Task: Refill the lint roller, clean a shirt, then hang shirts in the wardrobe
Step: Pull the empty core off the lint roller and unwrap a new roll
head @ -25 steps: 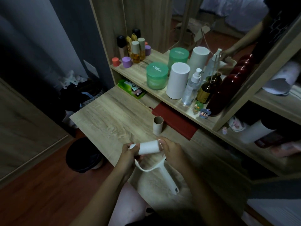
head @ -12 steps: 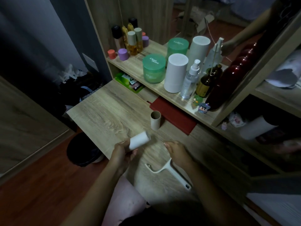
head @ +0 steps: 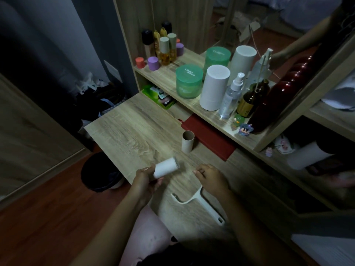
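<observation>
My left hand grips a white lint roll by its near end and holds it tilted up to the right above the wooden desk. The white roller handle lies flat on the desk near the front edge, with its bare frame pointing left. My right hand hovers just above the handle's neck, fingers loosely curled and holding nothing. An empty brown cardboard core stands upright on the desk behind the hands.
A red notebook lies under the shelf edge. The shelf carries green jars, a white cylinder, spray bottles, a brown bottle and small figures. A dark bin stands on the floor to the left of the desk.
One second ago both hands held the roll against the handle's frame. The roll has come away in my left hand; the handle now lies on the desk and my right hand has let go.
</observation>
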Motion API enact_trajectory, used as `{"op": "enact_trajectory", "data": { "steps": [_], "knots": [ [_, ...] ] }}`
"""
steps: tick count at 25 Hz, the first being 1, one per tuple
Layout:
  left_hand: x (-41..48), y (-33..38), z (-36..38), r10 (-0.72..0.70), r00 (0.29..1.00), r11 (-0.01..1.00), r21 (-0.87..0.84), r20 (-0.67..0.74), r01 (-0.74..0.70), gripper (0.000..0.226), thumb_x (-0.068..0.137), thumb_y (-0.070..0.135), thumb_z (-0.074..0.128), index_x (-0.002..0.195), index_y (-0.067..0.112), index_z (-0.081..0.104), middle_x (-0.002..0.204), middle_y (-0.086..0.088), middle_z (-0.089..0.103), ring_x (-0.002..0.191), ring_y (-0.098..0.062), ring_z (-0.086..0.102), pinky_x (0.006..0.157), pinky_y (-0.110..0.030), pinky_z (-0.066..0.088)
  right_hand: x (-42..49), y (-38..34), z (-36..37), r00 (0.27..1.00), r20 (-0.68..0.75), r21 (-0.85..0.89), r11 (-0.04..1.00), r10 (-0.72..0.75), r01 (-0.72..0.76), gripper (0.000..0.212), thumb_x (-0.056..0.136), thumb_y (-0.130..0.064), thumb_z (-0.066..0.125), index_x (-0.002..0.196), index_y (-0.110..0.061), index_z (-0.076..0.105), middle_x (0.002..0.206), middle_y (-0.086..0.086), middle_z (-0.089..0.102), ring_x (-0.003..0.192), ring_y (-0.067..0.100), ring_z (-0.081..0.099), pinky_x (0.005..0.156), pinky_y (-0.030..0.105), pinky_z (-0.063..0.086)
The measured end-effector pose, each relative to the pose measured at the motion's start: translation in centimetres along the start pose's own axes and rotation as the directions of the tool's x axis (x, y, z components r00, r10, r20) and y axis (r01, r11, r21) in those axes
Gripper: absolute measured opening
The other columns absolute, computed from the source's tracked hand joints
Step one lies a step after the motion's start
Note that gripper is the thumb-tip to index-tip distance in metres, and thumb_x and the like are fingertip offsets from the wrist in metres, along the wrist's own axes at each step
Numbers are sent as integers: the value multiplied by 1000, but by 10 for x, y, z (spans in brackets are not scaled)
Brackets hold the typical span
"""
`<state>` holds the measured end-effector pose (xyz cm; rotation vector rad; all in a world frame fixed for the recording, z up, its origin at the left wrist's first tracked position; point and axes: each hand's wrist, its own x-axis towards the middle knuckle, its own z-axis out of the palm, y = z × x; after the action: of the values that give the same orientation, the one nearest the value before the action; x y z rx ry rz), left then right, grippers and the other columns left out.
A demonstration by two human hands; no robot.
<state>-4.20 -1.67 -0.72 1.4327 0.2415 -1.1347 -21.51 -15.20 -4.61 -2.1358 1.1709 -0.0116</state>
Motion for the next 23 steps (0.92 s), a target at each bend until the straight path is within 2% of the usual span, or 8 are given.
{"op": "enact_trajectory", "data": {
  "steps": [3,5,8,10,14,17,21,23],
  "knots": [
    [3,-1,-3,-9,1000,999,-47,-11,8,35,92,17,51,121,-1,50,100,-17,62,71,-22,59,47,-21,53,-2,-4,-6,996,-87,30,1000,4,-1,31,91,-41,47,102,-18,65,101,3,61,91,18,57,81,35,49],
    [4,-1,-4,-11,1000,999,-33,-5,11,39,92,17,51,126,-1,46,107,-19,59,74,-23,59,48,-22,53,-5,-20,-12,995,-96,221,975,34,-13,27,94,-33,46,104,-17,65,99,2,63,92,15,58,82,31,47],
    [3,-3,0,41,999,998,43,-27,-39,37,92,14,51,124,-3,43,102,-22,59,71,-25,59,53,-26,54,-9,-48,-14,981,194,642,753,19,-142,18,95,-28,48,106,-28,62,100,-7,66,102,14,62,91,30,50],
    [1,-3,1,96,993,992,87,-65,-90,29,92,10,50,118,-1,43,97,-21,59,71,-25,59,58,-31,52,-9,-56,-11,965,257,701,697,-49,-151,25,92,-18,54,116,-21,60,105,-5,66,104,14,62,87,23,51],
    [-4,-3,-2,150,988,985,86,-39,-147,25,93,15,52,114,11,39,100,-14,56,82,-22,59,63,-31,50,-10,-64,-11,982,186,712,692,-18,-122,25,82,-14,68,106,-21,64,100,-3,67,91,7,64,64,10,48],
    [-5,-2,-8,153,988,985,78,-24,-151,28,92,18,54,114,12,37,99,-9,54,83,-18,58,64,-29,50,-3,-63,-7,989,148,693,711,24,-121,32,79,-13,70,110,-18,63,98,-4,66,91,12,63,65,14,48],
    [4,-5,-19,181,979,977,132,-93,-168,34,90,18,57,116,10,36,96,-9,52,79,-19,55,64,-32,49,11,-58,-8,995,-86,317,948,58,-28,25,79,-17,69,104,-15,69,100,2,71,91,15,63,70,21,42],
    [6,-7,-23,175,979,977,140,-109,-159,34,90,18,57,115,11,36,98,-11,52,79,-22,56,70,-37,51,20,-57,-2,995,-98,122,992,28,-16,26,79,-16,69,105,-16,69,104,3,71,93,17,63,73,21,39]
  ]
}}
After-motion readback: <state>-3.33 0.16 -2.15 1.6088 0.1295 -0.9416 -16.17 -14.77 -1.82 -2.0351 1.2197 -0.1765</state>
